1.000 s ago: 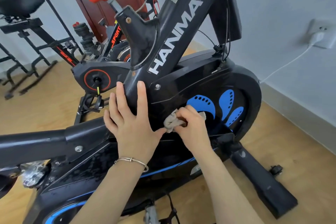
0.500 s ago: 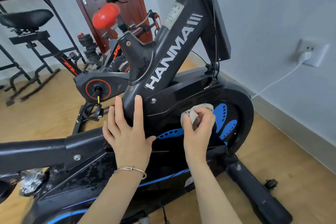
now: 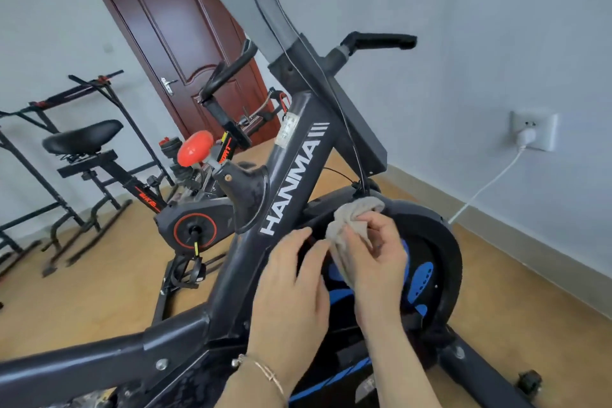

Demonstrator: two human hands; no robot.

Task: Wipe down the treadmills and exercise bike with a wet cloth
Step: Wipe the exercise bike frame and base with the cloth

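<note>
Gripping a crumpled beige cloth (image 3: 351, 219) between curled fingers and thumb, the right hand (image 3: 376, 257) holds it against the top of the black flywheel cover (image 3: 442, 262) of the exercise bike (image 3: 293, 172), right of centre in the head view. The cloth sits just below the spot where a thin black cable (image 3: 351, 156) runs down to the housing, and above the blue petal markings. The left hand (image 3: 291, 288) lies released, fingers nearly straight, over the slanted frame tube under the white HANMA lettering. Its fingertips reach close to the cloth's edge, though whether they touch it cannot be told. A thin bracelet (image 3: 265, 371) circles the left wrist at the lower centre. Left of the lettering a red knob (image 3: 195, 147) stands on the frame. Behind it, at centre left, is a second bike (image 3: 195, 225) with orange trim and a black saddle (image 3: 82, 139). A dark red door (image 3: 178, 30) fills the upper left, and a white plug sits in a wall socket (image 3: 535, 131) at the right.
</note>
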